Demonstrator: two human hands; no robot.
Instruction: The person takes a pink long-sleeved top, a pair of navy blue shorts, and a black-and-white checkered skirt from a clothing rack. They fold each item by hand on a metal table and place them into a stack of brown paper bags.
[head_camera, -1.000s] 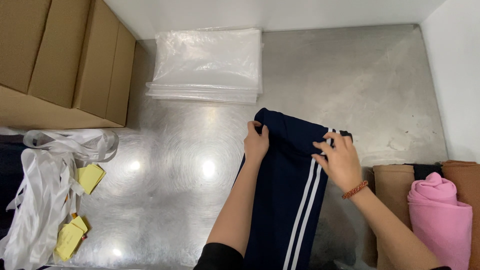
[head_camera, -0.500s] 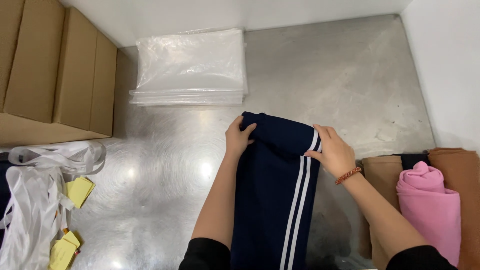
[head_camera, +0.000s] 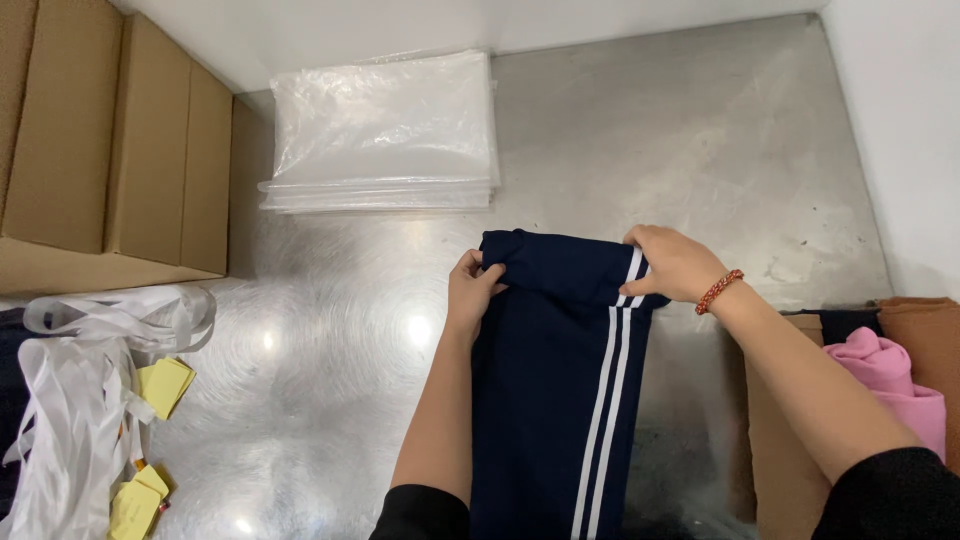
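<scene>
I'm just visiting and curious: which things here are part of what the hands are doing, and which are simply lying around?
In hand:
left hand
right hand
navy garment with white stripes

Lying about:
stack of clear plastic bags
cardboard boxes
white straps
yellow tags
pink cloth

Brown cardboard boxes far left; clear plastic bags stacked beside; yellow tags below.

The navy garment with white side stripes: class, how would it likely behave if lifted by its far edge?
The navy garment would probably droop limply, since its far edge already folds softly under the left hand and right hand. It may slide easily on the smooth metal table.
</scene>
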